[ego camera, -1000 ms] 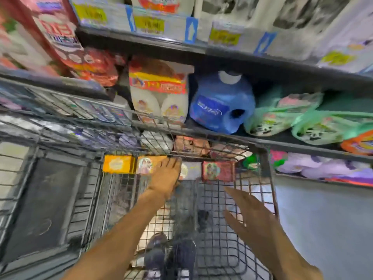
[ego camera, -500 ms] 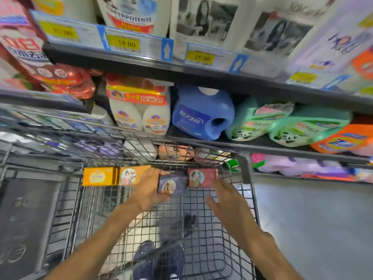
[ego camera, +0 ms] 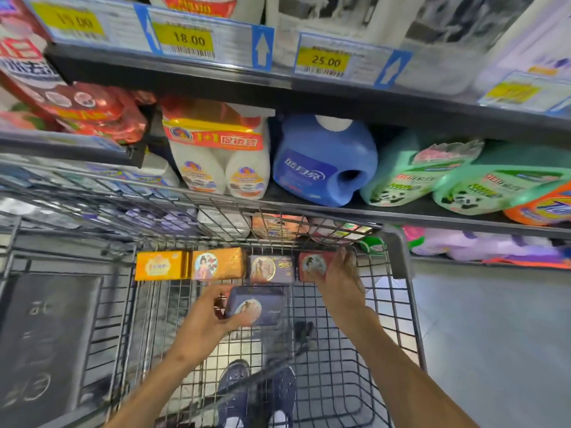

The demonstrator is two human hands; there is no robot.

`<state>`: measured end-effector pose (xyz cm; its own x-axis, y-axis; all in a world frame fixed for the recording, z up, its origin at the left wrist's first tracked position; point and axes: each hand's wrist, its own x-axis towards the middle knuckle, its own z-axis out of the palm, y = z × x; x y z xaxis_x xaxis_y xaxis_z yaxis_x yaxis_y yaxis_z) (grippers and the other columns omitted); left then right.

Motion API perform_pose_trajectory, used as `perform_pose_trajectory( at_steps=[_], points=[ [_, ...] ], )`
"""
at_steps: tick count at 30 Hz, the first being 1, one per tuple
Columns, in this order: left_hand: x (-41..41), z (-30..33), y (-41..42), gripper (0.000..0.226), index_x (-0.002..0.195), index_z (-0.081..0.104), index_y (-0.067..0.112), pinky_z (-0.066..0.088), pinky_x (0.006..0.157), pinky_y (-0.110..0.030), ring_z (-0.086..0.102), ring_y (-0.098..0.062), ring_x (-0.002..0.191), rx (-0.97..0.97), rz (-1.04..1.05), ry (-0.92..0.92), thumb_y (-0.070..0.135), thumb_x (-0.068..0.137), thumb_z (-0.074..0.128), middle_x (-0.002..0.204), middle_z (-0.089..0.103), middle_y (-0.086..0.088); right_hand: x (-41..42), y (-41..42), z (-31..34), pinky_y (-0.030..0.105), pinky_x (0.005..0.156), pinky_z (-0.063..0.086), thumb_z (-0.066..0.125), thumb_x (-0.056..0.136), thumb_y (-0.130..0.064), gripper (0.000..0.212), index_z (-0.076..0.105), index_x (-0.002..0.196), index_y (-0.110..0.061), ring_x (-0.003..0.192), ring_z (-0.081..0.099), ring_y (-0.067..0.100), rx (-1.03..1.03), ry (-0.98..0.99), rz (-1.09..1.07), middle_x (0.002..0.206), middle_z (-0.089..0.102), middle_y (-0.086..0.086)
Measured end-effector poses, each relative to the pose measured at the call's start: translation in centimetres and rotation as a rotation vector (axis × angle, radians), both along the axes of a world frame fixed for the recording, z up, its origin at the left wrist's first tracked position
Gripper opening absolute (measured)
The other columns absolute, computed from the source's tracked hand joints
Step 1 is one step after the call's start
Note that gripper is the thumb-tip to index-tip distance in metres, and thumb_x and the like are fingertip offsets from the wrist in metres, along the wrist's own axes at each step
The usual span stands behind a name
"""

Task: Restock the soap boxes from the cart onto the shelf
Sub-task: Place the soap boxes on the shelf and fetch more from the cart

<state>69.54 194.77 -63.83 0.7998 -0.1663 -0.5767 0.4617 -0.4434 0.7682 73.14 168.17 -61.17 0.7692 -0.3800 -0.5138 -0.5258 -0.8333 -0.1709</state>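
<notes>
Soap boxes stand in a row at the far end of the wire cart: a yellow box, an orange box, a purple box and a red box. My left hand holds a second purple soap box, lifted off the row and nearer to me. My right hand grips the red box at its right end, fingers over its top. The shelf lies just beyond the cart.
The shelf behind the cart carries white bottle twin-packs, a blue detergent jug, green refill pouches and an orange bottle. Price tags line the upper shelf edge. Grey floor lies to the right. My shoes show through the cart.
My left hand has pulled a purple box back out of the row toward me. My right hand has reached forward and closed on the red box.
</notes>
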Motion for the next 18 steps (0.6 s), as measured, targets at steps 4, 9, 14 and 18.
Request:
perform_pose_trajectory(
  at_steps=[4,9,14,18],
  points=[
    [-0.7,0.2,-0.2,0.051,0.112,0.058,0.033,0.058,0.076,-0.024,0.066,-0.009,0.096,0.023,0.005,0.002,0.027,0.072,0.089,0.109,0.068,0.004,0.4,-0.5,-1.2,0.047,0.119,0.025,0.072,0.085,-0.045,0.096,0.017,0.152,-0.004,0.146,0.024,0.037,0.095,-0.060,-0.113,0.158,0.025,0.021],
    [-1.0,1.0,-0.3,0.056,0.122,0.060,0.031,0.058,0.076,-0.021,0.066,-0.001,0.095,0.010,0.039,-0.012,0.032,0.073,0.087,0.111,0.071,0.010,-0.8,-0.9,-1.0,0.048,0.104,0.045,0.083,0.075,-0.036,0.077,0.035,0.133,-0.017,0.120,0.048,0.026,0.176,-0.199,-0.187,0.128,0.055,0.008],
    [-1.0,2.4,0.6,0.045,0.115,0.064,0.040,0.057,0.084,-0.027,0.069,-0.009,0.099,0.015,0.047,-0.066,0.033,0.076,0.086,0.108,0.073,0.016,-2.1,-1.7,0.9,0.037,0.095,0.053,0.077,0.079,-0.012,0.055,0.049,0.124,-0.028,0.107,0.061,0.011,0.325,-0.307,-0.221,0.113,0.063,-0.009],
    [-0.9,5.6,1.0,0.047,0.116,0.064,0.042,0.056,0.089,-0.032,0.069,-0.007,0.100,0.015,0.059,-0.098,0.034,0.075,0.086,0.111,0.072,0.016,-3.7,-1.5,4.5,0.024,0.096,0.051,0.074,0.081,-0.003,0.052,0.063,0.123,-0.031,0.104,0.060,0.008,0.370,-0.305,-0.120,0.115,0.057,-0.008]
  ],
)
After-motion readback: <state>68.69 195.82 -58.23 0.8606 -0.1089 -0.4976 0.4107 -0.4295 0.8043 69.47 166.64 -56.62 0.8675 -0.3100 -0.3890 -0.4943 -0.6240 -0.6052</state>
